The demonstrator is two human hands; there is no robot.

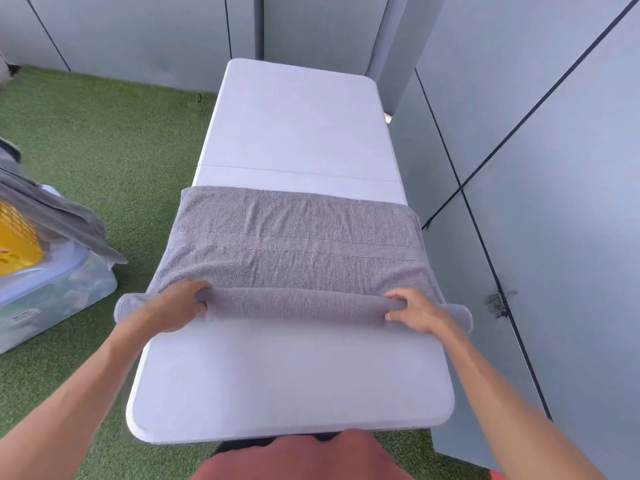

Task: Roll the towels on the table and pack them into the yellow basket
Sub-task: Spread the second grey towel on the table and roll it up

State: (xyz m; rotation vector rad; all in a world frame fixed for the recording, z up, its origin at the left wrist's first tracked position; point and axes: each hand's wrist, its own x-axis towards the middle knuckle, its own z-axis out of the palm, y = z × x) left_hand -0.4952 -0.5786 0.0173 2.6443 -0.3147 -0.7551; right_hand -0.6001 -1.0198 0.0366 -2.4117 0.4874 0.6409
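Note:
A grey towel (294, 237) lies across the white table (291, 375), its near edge wound into a thin roll (294, 303) that overhangs both table sides. My left hand (173, 306) grips the roll near its left end, fingers curled over it. My right hand (415, 311) grips the roll near its right end the same way. The far part of the towel lies flat. The yellow basket (17, 237) shows at the left frame edge, partly covered by a grey cloth (59, 209).
The basket sits on a clear plastic bin (52, 292) on green artificial turf (114, 140). Grey wall panels (554, 202) stand close along the table's right side and behind it. The far half of the table is bare.

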